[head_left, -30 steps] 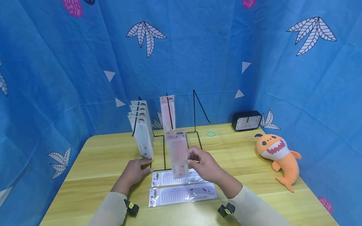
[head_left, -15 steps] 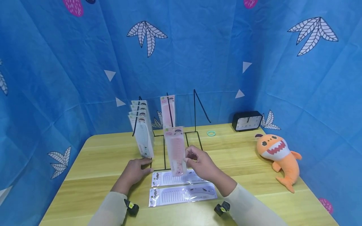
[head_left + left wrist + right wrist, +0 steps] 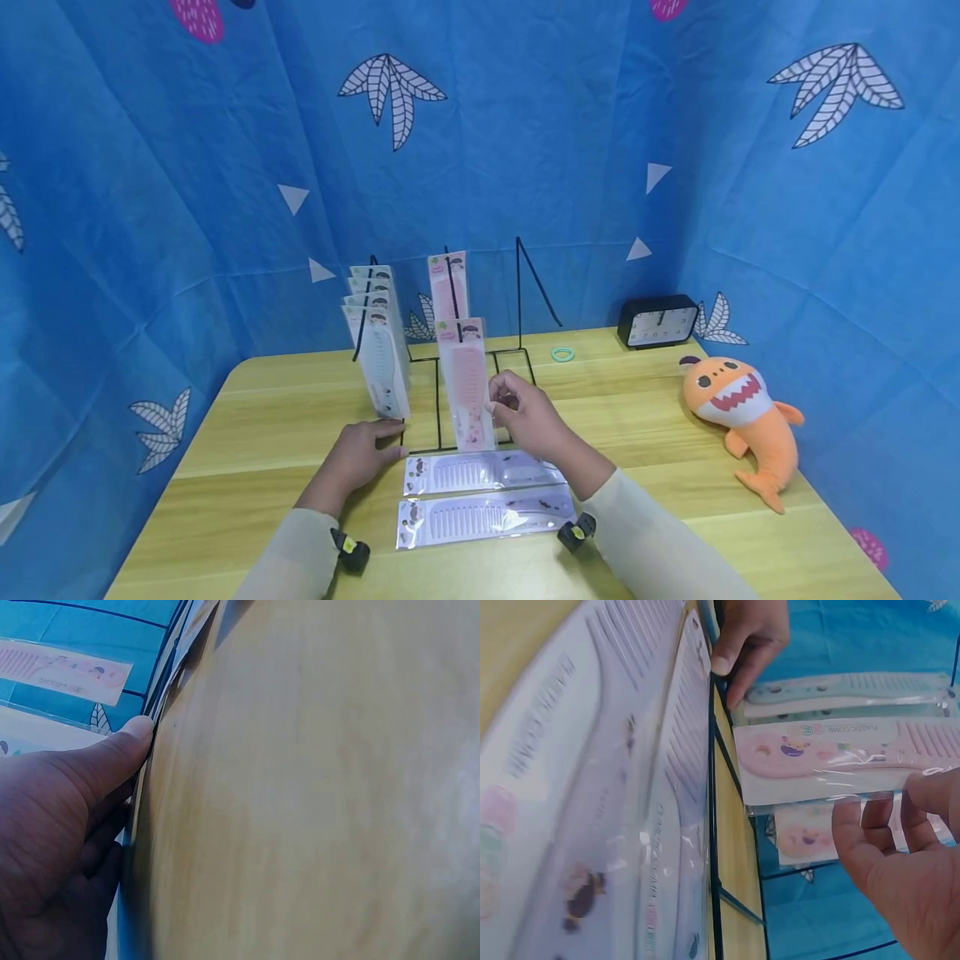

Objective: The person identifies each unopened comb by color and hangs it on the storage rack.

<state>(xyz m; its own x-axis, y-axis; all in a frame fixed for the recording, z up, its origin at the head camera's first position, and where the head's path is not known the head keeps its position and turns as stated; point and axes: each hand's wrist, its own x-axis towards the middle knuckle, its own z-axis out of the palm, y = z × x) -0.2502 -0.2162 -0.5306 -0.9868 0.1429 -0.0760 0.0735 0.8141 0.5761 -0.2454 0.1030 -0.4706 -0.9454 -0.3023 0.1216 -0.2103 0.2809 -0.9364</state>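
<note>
Pinching a packaged pink comb [image 3: 467, 385] upright at the wire rack [image 3: 480, 367], the right hand [image 3: 525, 414] half-hides its edge; the left hand [image 3: 362, 454] rests flat, fingers relaxed, touching the rack's near-left base.

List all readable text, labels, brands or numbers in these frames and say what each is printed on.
"PLASTIC COMB": on the pink comb packet held by the right hand, read in the right wrist view.
Header cards of the hung green comb packets: too small to read.
Print on the two purple comb packets on the table: blurred, unreadable.
Clock face: no numbers legible.
</note>
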